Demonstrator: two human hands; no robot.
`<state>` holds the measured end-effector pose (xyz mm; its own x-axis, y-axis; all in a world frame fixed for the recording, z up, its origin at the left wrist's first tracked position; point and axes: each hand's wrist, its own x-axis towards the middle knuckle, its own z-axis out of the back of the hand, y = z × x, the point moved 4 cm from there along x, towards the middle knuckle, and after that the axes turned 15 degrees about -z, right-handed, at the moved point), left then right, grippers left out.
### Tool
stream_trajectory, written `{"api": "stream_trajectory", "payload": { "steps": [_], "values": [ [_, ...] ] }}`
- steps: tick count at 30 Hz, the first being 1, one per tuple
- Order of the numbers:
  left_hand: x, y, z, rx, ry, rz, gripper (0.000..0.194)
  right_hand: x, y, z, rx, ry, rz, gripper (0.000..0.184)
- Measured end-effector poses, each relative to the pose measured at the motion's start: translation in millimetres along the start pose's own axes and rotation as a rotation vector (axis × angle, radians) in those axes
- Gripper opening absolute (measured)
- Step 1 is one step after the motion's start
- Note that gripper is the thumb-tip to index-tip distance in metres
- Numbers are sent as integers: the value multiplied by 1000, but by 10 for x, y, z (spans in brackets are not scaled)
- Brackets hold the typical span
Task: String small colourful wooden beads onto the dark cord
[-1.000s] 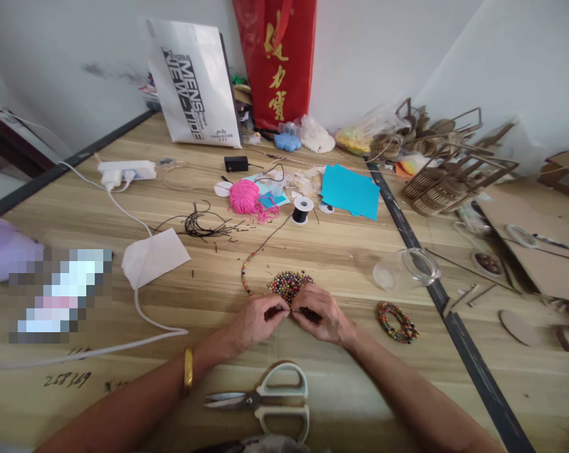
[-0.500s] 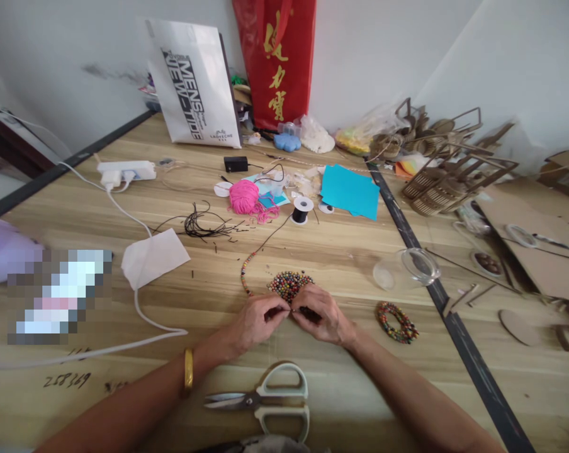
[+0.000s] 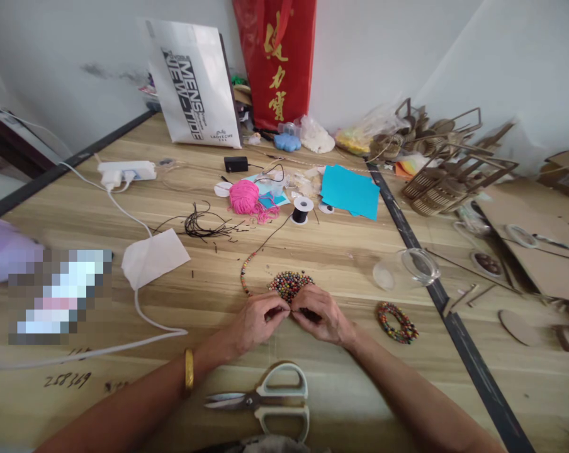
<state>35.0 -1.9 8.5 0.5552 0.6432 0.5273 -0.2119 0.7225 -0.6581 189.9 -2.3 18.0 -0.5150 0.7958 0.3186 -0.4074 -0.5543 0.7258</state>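
Fingertip to fingertip, my left hand [image 3: 262,318] and my right hand [image 3: 323,314] meet in a pinch just in front of a pile of colourful beads [image 3: 291,284]. A string of small beads [image 3: 245,274] on dark cord runs down from a spool of black cord [image 3: 302,211] and into my left hand, which is closed on it. What looks like a tiny bead sits between the fingertips of my right hand, mostly hidden. Off to the right lies a coiled beaded bracelet [image 3: 396,323]. White-handled scissors [image 3: 265,399] rest near the table's front edge.
Left of the hands are a white cable [image 3: 162,328], a white paper piece [image 3: 155,258] and loose black cords [image 3: 204,223]. Behind lie pink yarn [image 3: 243,196] and blue sheets [image 3: 350,192]. A clear jar [image 3: 410,267] stands right, near wooden baskets [image 3: 442,179].
Almost nothing differs. Both hands stay pinched together at the same spot, and the beads, cord and scissors have not moved.
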Motion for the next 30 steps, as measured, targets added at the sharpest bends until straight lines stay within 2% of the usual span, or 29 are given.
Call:
{"api": "stream_trajectory", "payload": {
  "steps": [8,21,30],
  "values": [
    [9,9,7,-20,-15,32,10,-11,-4,1,5,-5,-10,8],
    [26,31,21,-144,-8,264,4,-10,2,-5,-6,-5,7,8],
    [-7,77,-5,-236,-38,313,4,-11,-5,-8,-19,8,5,7]
  ]
}}
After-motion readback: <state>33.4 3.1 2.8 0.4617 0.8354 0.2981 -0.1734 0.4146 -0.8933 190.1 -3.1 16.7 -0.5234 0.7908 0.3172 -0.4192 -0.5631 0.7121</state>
